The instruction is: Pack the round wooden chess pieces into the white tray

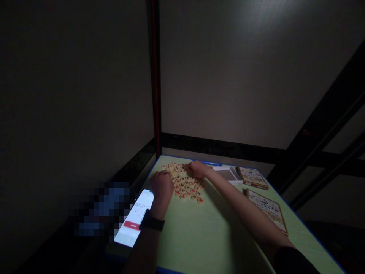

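Note:
Round wooden Chinese chess pieces (pixel 188 187) with red and dark characters lie packed side by side on the pale green table (pixel 196 232). At the left edge of the group is my left hand (pixel 162 184), closed, its fingers curled down and the fingertips hidden behind the hand. A black watch band is on that wrist. My right hand (pixel 196 169) reaches to the far side of the group. Its fingers are bent together in a pinch over the pieces there; what they hold, if anything, is too small to make out.
A lit phone (pixel 134 220) showing a running timer lies at the table's left edge. On the right are two flat printed boxes (pixel 252 177). Behind my right forearm is a white tray-like box (pixel 228 175). A blue strip (pixel 209 163) lies along the back edge, near the walls.

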The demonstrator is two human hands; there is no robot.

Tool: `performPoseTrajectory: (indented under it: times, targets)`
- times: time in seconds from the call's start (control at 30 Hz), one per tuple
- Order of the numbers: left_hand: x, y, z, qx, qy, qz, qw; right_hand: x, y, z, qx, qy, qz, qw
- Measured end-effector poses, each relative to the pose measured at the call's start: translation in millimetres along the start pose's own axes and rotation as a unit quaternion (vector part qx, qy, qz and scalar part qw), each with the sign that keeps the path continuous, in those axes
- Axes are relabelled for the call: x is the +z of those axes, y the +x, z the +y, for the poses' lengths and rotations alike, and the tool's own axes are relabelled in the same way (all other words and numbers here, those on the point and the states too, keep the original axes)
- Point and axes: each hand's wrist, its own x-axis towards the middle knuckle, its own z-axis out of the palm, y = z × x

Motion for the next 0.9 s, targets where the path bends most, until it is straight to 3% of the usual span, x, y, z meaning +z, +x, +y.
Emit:
performPoseTrajectory:
  times: [0.17, 0.47, 0.67, 0.9]
  targets:
    - [-2.9, -1, 4, 0.009, -0.003, -0.014, 1.0, -2, -2, 18, 0.0, 0.063, 0.01, 0.998]
    - [-2.8, -1, 4, 0.028, -0.017, -0.026, 0.999, 13, -1, 25, 0.002, 0.11, 0.029, 0.994]
    - [-1.0, -1, 4, 0.031, -0.015, -0.025, 0.999, 10, 0, 32, 0.004, 0.08, 0.04, 0.996]
    - [1.4, 1, 4, 0.034, -0.017, -0.015, 0.999, -8, -18, 54, 0.072, -0.023, 0.052, 0.996]
